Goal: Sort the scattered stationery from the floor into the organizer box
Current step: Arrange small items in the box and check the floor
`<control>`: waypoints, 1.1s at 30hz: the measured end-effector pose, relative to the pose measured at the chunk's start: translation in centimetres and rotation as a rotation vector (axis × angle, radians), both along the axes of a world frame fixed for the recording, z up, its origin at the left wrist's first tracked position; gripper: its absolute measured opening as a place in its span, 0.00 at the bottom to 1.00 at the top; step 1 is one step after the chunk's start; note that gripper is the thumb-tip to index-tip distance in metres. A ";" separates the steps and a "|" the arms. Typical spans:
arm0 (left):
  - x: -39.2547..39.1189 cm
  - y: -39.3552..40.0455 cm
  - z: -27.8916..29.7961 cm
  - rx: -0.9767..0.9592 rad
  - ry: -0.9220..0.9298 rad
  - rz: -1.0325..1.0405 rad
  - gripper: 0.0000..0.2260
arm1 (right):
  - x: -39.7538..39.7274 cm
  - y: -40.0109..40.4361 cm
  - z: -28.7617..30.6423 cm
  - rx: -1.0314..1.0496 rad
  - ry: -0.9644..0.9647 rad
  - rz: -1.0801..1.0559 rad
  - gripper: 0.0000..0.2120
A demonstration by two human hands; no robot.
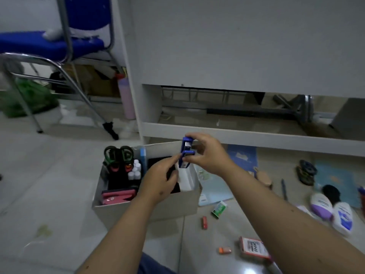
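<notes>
Bottom right of frame, nearest me: a red-and-white mini box (253, 250), an orange eraser-sized bit (225, 250), a small red piece (204, 222) and a green-white small box (219, 209), all loose on the floor tile and apart from each other. So sorting is partway, by my read.

Centre frame: both my hands are over the organizer box (146, 209), a grey cardboard carton with dividers. My right hand (207, 155) pinches a blue stapler (185, 153) by its upper half, thumb under, fingers curled over the top. The stapler stands on end with its nose down, above the box's right-hand white compartment, just at the rim, not yet inside. My left hand (160, 180) has its index finger stretched out touching the stapler's blue arm, other fingers loosely curled; can't tell whether they grip anything, there's a dark shape under the palm.

Stapler look: blue plastic shell, bare metal magazine showing between the arms, jaws look slightly sprung apart.

Step in hand: placing the stapler. Next move needs it closed up and lowered straight into the free slot, clear of the divider.

Left compartments already hold green-handled scissors (118, 155), small white bottles (135, 171) and a pink stapler-like tool (118, 196) lying flat.

Far right: lotion bottles (331, 210), a pen (283, 188), blue folders (243, 157). Upper left: blue chair (49, 44).
</notes>
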State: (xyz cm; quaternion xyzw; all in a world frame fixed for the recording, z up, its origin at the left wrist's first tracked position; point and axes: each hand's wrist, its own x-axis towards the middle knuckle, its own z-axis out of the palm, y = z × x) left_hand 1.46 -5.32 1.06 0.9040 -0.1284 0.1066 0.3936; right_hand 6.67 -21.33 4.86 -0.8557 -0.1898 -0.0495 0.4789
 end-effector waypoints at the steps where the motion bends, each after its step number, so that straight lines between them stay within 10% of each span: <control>1: 0.0 1.0 -0.3 0.003 0.016 0.017 0.21 | 0.3 1.1 -0.3 -0.003 0.018 0.025 0.30; 33: 4.5 4.6 -4.8 0.329 0.563 0.396 0.35 | 8.4 12.0 -9.0 0.082 0.376 0.176 0.32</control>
